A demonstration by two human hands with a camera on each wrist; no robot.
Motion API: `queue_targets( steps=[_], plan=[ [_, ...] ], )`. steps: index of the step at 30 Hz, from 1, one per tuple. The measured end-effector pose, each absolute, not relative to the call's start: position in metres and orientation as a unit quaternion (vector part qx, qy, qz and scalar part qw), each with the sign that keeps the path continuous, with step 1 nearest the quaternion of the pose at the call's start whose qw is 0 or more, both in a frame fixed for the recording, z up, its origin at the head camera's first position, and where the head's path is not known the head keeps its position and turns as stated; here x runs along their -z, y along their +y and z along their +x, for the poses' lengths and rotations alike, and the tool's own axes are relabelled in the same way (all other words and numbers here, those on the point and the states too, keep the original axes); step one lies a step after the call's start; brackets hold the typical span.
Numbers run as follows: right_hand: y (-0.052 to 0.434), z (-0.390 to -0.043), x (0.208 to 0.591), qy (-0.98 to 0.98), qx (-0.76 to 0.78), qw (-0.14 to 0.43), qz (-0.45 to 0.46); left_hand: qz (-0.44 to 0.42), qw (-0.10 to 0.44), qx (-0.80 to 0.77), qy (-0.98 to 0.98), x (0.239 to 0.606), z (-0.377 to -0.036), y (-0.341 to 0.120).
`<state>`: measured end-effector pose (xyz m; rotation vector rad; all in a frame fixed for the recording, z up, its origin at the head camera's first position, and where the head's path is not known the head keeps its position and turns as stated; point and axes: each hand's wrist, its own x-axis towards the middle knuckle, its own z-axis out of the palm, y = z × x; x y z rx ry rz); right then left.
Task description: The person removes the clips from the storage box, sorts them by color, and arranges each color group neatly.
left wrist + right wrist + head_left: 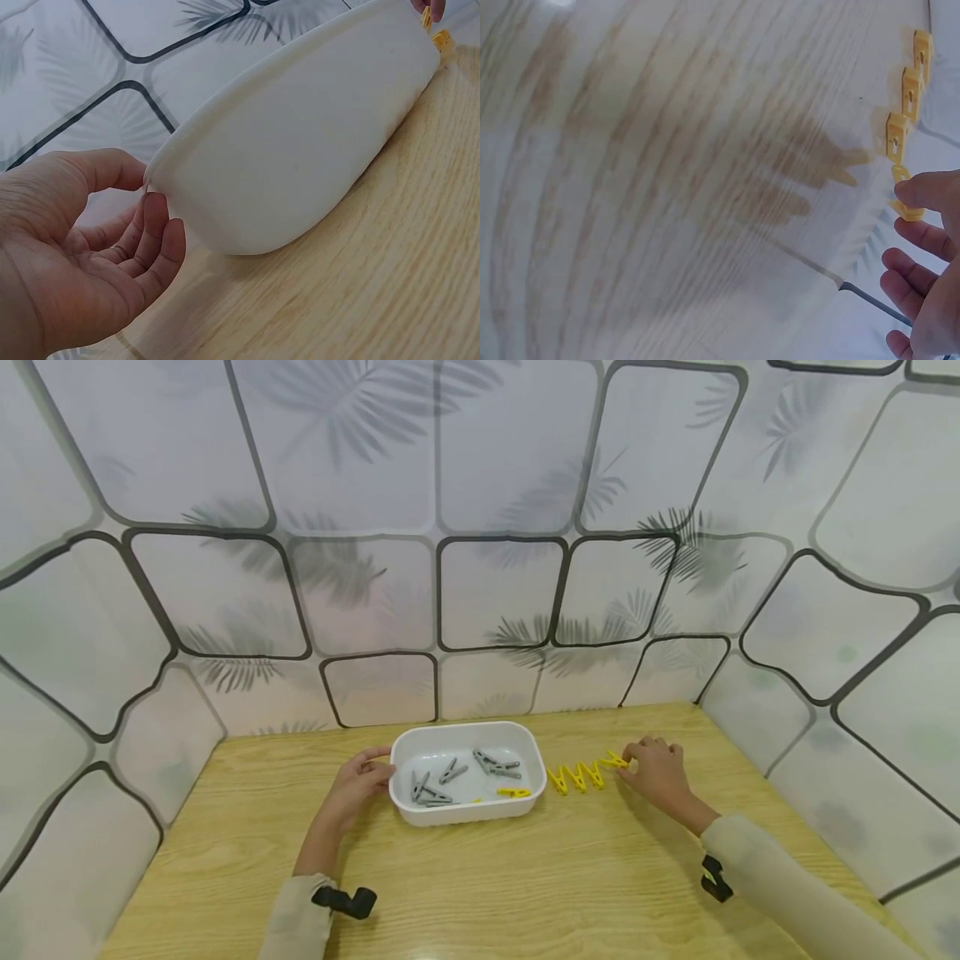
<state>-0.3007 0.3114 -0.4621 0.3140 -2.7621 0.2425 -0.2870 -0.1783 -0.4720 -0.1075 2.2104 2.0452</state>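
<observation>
A white tray sits mid-table with several grey clothespins and one yellow clothespin inside. My left hand is at the tray's left end. In the left wrist view its thumb touches the tray's rim while the relaxed fingers hover by the wall. A row of yellow clothespins lies on the wood right of the tray. My right hand pinches the rightmost yellow clothespin of that row, which the right wrist view shows under a fingertip, past three other yellow pins.
Patterned panels wall in the wooden table at the back and both sides. Bare wood stretches from the tray to the front edge. Black wrist mounts sit on both sleeves.
</observation>
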Motion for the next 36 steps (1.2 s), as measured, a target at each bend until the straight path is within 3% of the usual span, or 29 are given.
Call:
queue_targets(
  steps=[36],
  plan=[
    [0.305, -0.296, 0.478, -0.985, -0.078, 0.124, 0.086, -0.042, 0.061, -0.689, 0.721, 0.478, -0.29, -0.178]
  ],
)
